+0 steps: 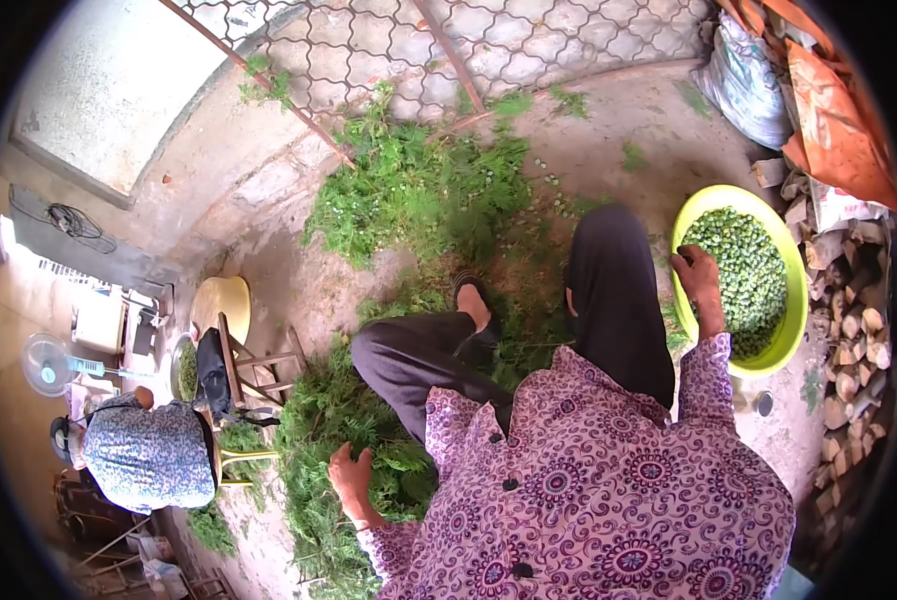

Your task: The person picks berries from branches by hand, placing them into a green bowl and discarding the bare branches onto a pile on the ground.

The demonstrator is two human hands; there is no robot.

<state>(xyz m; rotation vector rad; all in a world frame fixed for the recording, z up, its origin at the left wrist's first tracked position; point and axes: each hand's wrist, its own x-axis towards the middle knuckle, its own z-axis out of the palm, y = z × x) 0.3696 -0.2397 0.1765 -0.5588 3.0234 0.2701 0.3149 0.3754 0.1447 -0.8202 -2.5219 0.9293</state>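
My right hand [699,284] is at the left rim of a yellow-green basin [797,290], its fingers curled over the small green pieces [736,270] inside. What those fingers hold, if anything, is too small to make out. Over a pile of feathery green branches [318,430] beside my left leg, my left hand [353,482] has its thumb and fingers apart and holds nothing. More leafy greens [423,190] lie on the ground in front of my feet.
Firewood [848,350] is stacked at the right, below orange and white sacks [748,85]. A metal lattice [388,50] borders the front. At the left, a co-worker [148,455] sits near a wooden chair [263,370], a round stool and a fan [53,365].
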